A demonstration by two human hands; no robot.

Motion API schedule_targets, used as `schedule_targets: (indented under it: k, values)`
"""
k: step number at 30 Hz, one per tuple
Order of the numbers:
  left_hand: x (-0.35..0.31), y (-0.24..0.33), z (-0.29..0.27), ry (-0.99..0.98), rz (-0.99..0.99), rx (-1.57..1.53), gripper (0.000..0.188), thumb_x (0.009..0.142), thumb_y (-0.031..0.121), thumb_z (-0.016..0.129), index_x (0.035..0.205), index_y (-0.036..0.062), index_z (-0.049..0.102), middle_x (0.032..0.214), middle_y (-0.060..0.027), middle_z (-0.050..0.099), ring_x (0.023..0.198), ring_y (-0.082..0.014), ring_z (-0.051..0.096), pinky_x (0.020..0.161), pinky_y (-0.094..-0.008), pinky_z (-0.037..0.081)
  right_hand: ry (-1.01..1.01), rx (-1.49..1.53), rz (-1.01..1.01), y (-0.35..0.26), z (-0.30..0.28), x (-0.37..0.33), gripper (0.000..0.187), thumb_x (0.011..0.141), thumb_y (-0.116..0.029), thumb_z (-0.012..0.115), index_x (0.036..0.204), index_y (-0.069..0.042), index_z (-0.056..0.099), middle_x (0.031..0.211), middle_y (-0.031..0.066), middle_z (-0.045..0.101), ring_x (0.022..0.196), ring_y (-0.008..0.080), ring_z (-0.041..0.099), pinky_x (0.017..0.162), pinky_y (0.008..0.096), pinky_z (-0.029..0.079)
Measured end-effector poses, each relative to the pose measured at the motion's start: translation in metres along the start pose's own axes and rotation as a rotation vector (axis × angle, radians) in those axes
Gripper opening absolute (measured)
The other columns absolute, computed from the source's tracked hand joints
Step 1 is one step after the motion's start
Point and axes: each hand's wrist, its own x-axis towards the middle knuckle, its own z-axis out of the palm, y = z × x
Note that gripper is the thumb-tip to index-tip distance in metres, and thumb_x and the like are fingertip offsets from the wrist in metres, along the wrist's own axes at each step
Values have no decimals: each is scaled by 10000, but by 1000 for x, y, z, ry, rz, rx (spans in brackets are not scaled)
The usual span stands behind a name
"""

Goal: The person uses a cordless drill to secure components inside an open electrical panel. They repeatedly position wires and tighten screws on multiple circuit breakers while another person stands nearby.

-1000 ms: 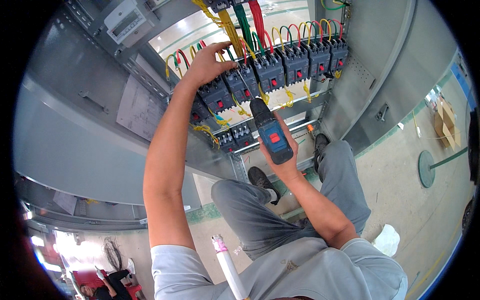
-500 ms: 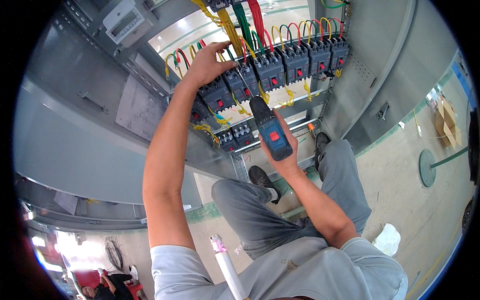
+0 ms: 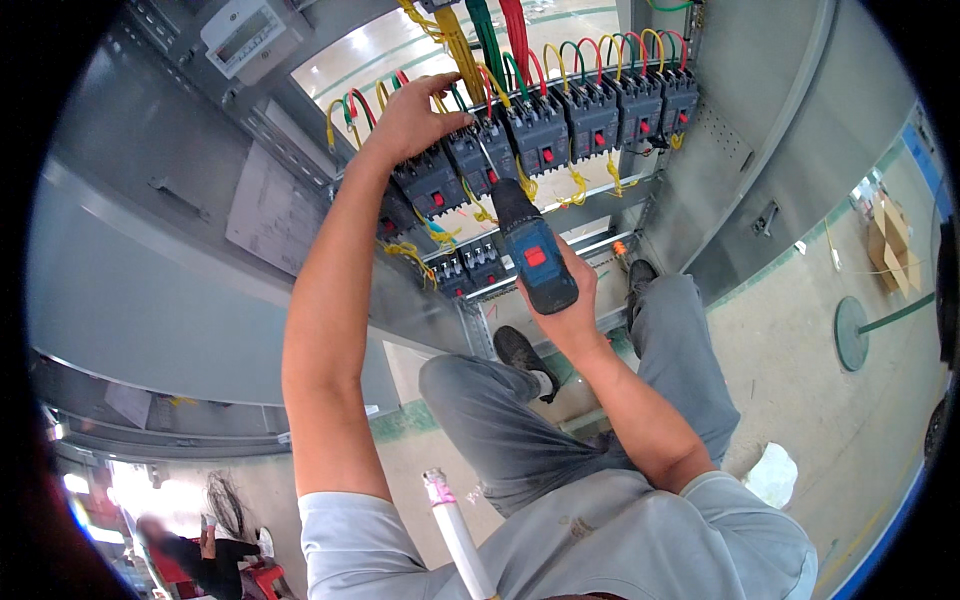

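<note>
My right hand (image 3: 570,300) is wrapped round the grip of a dark blue and black cordless drill (image 3: 540,258). Its long thin bit (image 3: 487,152) runs up to the top terminals of a dark grey circuit breaker (image 3: 470,160), one of several side by side. The bit's very tip is hard to make out. At the top of that breaker row rests my left hand (image 3: 412,122), thumb and fingers spread apart. The thumb lies by the breaker's terminals, the fingers beside yellow and green wires (image 3: 440,100); whether they touch a wire I cannot tell.
Thick yellow, green and red wire bundles (image 3: 484,40) come down behind the breakers. Below sit two smaller breakers (image 3: 484,265). Metal cabinet panels (image 3: 765,130) flank both sides. A cigarette (image 3: 455,530) sticks up close in front. Another person (image 3: 205,555) sits at lower left.
The drill has shifted slightly left and up, its bit now steeper. My left hand stays at nearly the same place. The person at lower left has changed posture.
</note>
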Motion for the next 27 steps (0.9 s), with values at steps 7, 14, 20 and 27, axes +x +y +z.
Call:
schedule_targets:
  k: [7, 14, 20, 27]
  values:
    - [2, -2, -1, -12, 1, -11, 724, 809, 318, 845, 1440, 41, 624, 1349, -196, 700, 1266, -323, 663, 1089, -412, 502, 45, 21, -62, -1, 4, 4, 561, 772, -26, 846, 1285, 43, 631, 1011, 159, 736, 910, 233, 732, 839, 347, 561]
    - [2, -6, 1, -26, -22, 0, 731, 812, 338, 842, 1444, 44, 621, 1338, -204, 702, 1267, -329, 667, 1091, -406, 498, 11, 11, -55, -8, 3, 10, 512, 781, -40, 842, 1247, 40, 645, 981, 150, 737, 851, 233, 734, 795, 329, 558]
    - [-1, -3, 3, -27, -19, -11, 732, 829, 338, 840, 1456, 42, 605, 1401, -199, 671, 1313, -323, 641, 1129, -403, 474, 2, 35, 29, -16, 2, 8, 523, 788, -51, 839, 1263, 39, 640, 991, 146, 745, 878, 223, 730, 822, 344, 562]
    - [0, -7, -11, -96, -96, -222, 734, 910, 289, 777, 1550, 55, 505, 1412, -209, 648, 1283, -268, 632, 1080, -379, 494, 62, 25, -32, -5, 5, 8, 585, 801, -10, 812, 1351, 34, 615, 1116, 184, 746, 1001, 271, 748, 901, 354, 560]
